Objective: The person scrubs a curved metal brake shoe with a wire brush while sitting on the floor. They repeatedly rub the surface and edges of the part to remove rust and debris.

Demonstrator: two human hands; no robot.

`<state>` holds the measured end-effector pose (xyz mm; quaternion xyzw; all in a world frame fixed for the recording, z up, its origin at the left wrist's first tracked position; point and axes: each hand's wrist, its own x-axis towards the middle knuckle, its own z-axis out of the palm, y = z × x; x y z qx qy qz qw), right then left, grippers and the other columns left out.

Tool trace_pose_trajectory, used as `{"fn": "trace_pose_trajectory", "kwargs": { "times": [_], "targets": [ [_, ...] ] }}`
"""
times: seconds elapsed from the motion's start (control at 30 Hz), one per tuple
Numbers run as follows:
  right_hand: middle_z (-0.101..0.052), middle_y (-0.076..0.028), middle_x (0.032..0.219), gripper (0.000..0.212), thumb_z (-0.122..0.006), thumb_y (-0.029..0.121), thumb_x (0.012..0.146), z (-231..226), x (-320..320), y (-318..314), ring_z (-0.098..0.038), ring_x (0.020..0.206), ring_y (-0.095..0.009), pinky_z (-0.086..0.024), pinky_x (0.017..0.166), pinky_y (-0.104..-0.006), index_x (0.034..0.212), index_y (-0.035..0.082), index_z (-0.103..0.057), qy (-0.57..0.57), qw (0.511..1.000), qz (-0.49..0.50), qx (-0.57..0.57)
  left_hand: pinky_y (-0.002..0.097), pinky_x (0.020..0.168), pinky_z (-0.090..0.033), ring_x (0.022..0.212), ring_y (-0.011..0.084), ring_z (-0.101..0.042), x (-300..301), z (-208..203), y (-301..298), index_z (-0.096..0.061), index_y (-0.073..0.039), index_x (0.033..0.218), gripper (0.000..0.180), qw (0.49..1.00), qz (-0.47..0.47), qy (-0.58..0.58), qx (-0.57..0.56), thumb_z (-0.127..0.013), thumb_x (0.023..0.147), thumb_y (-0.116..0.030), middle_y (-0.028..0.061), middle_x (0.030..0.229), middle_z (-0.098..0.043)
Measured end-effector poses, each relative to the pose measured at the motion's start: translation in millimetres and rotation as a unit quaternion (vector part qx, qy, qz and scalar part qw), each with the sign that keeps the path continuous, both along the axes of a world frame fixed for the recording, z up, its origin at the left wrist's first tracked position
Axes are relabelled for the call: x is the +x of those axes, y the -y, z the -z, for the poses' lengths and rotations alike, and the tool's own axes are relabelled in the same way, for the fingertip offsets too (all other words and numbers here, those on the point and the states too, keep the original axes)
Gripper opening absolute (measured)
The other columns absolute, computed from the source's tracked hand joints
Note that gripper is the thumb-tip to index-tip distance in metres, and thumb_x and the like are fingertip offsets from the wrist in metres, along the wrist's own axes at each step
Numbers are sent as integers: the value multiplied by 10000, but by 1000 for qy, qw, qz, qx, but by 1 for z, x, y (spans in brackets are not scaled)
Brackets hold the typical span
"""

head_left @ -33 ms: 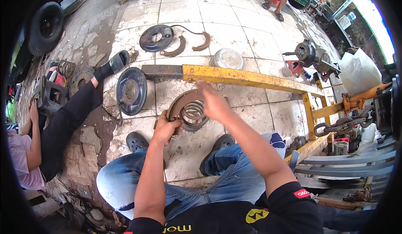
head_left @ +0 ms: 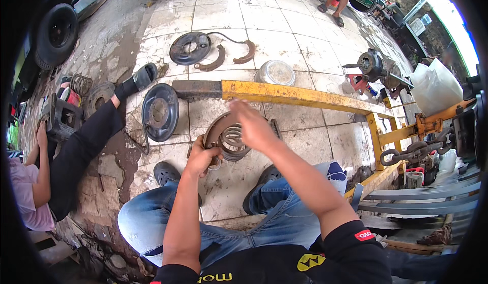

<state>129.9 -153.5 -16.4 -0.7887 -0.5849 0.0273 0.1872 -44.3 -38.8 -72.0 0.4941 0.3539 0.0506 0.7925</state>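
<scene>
Over the white tiled floor, in from its left edge, the left hand curls around a rust-brown curved metal shoe, which could slip if loosened; what the right hand holds is unclear.

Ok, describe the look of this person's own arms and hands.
The left hand and right hand are ungloved, with both forearms bare. Short black sleeves cover the upper arms; the right sleeve has a red patch with white lettering.
</scene>
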Motion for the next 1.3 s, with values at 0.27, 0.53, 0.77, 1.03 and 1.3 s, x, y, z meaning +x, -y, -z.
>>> {"fn": "trace_pose_trajectory", "kwargs": {
  "times": [0.27, 0.53, 0.77, 1.03, 1.3],
  "targets": [
    [-309, -199, 1546, 758, -538, -124, 766, 2, 11, -8, -270, 1451, -326, -266, 1190, -423, 1480, 23, -328, -15, 996, 60, -61, 328, 476, -526, 552, 193, -595, 8, -21, 11, -398, 26, 1143, 348, 995, -61, 61, -46, -538, 825, 39, 116, 816, -596],
    [-289, -251, 1537, 728, -506, -81, 805, 22, 34, 24, -289, 1433, -357, -291, 1160, -443, 1491, -7, -272, -77, 984, 158, -35, 320, 486, -502, 586, 136, -535, 18, -30, 23, -360, 25, 1278, 504, 987, -42, 132, 86, -503, 797, 78, 91, 900, -545],
    [-255, -232, 1557, 790, -503, -102, 774, 18, 29, 36, -274, 1436, -366, -285, 1171, -423, 1508, -3, -229, 11, 990, 125, 70, 292, 562, -518, 676, 127, -562, 14, -60, 37, -355, 18, 1314, 546, 970, -28, 180, 160, -533, 800, 66, 97, 999, -551],
    [-306, -216, 1542, 748, -358, -150, 817, -9, -19, 26, -284, 1442, -335, -209, 1216, -397, 1526, 28, -200, -85, 970, -23, 228, 281, 531, -529, 665, 129, -575, 2, -64, 39, -320, 6, 1364, 619, 954, -28, 100, 281, -514, 782, 94, 99, 992, -550],
    [-349, -242, 1506, 673, -473, -125, 792, 2, -5, 25, -306, 1419, -391, -261, 1178, -459, 1448, -40, -348, -30, 985, 69, 157, 304, 503, -539, 555, 145, -569, -10, -66, 47, -370, -9, 1291, 534, 981, -99, 129, 109, -463, 783, 124, 95, 943, -536]
  ]
}}
